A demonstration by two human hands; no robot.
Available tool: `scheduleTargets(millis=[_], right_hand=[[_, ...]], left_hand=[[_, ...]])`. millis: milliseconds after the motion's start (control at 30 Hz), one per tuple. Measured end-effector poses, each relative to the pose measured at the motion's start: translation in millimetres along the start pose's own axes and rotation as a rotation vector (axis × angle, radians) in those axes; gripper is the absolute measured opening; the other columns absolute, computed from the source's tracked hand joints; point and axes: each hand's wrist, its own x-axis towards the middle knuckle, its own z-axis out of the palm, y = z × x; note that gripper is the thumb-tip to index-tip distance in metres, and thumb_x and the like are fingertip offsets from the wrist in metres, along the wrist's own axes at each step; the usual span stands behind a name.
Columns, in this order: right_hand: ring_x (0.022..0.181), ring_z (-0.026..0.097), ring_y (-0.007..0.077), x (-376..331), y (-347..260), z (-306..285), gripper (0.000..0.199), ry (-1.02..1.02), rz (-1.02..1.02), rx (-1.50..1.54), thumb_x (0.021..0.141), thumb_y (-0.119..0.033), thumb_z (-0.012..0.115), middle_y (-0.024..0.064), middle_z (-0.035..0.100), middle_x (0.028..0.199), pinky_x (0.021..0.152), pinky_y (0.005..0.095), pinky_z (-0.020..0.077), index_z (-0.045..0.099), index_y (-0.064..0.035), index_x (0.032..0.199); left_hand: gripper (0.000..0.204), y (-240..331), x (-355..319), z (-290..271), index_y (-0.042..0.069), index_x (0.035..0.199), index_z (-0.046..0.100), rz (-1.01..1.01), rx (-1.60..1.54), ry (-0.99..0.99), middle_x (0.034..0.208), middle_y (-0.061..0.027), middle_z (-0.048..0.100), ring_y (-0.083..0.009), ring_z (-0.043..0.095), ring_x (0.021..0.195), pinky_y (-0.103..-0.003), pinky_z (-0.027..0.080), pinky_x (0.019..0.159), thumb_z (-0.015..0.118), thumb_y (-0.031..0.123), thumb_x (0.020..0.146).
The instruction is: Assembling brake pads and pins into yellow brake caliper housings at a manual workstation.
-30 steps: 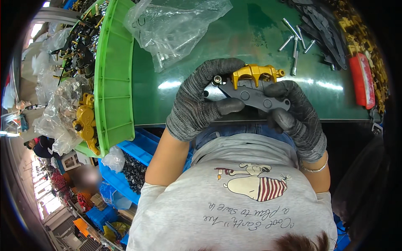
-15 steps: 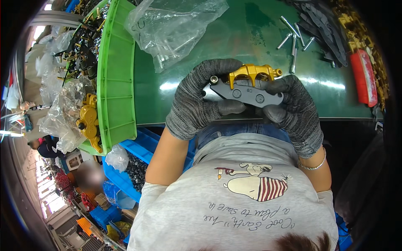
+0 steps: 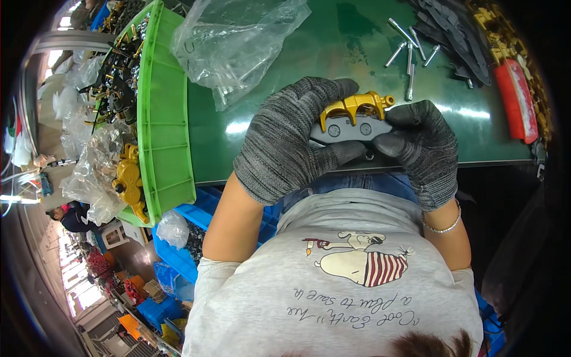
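Between my gloved hands is a gold brake caliper (image 3: 355,107), held above the near edge of the green table (image 3: 351,44). A grey brake pad (image 3: 351,129) with two round marks lies against its near side. My left hand (image 3: 288,140), in a dark knit glove, wraps the left end of both, thumb below and fingers above, hiding that end. At the right end, my right hand (image 3: 425,152) is closed on the pad, with its thumb along the lower edge. A small round metal part (image 3: 370,157) shows just under the pad.
Several silver pins (image 3: 409,56) lie beyond my right hand, beside dark flat plates (image 3: 455,41). A red block (image 3: 516,101) sits at far right near gold parts (image 3: 488,27). At left are a clear plastic bag (image 3: 238,44) and a green crate (image 3: 169,113).
The brake pad has gone from tilted to nearly level, further up into the caliper. My left hand has shifted right and now covers the left end, where a bolt showed before.
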Motion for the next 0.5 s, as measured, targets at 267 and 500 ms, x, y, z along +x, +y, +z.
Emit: scheduleTargets(millis=[267,500], right_hand=[[0.084,0.064,0.0137,5.2,5.1,-5.8,0.031,-0.027,-0.116,-0.168,0.066,-0.006,0.079,0.008,0.066,0.09,0.075,0.0261,0.0545,0.062,-0.0032,0.091],[0.084,0.063,0.0134,10.3,7.9,-8.6,0.028,-0.073,-0.181,-0.159,0.067,-0.01,0.079,0.0068,0.065,0.089,0.074,0.0257,0.0543,0.062,-0.0037,0.089]], left_hand=[[0.061,10.3,4.1,-2.4,0.006,0.117,0.058,-0.071,0.049,-0.041,0.103,-0.0111,0.062,-0.0212,0.062,0.093,-0.031,0.051,0.081,0.083,0.014,0.062],[0.063,15.9,7.5,-1.8,0.008,0.118,0.058,-0.069,0.135,-0.084,0.106,-0.0114,0.062,-0.0212,0.062,0.095,-0.031,0.051,0.082,0.083,0.016,0.061]])
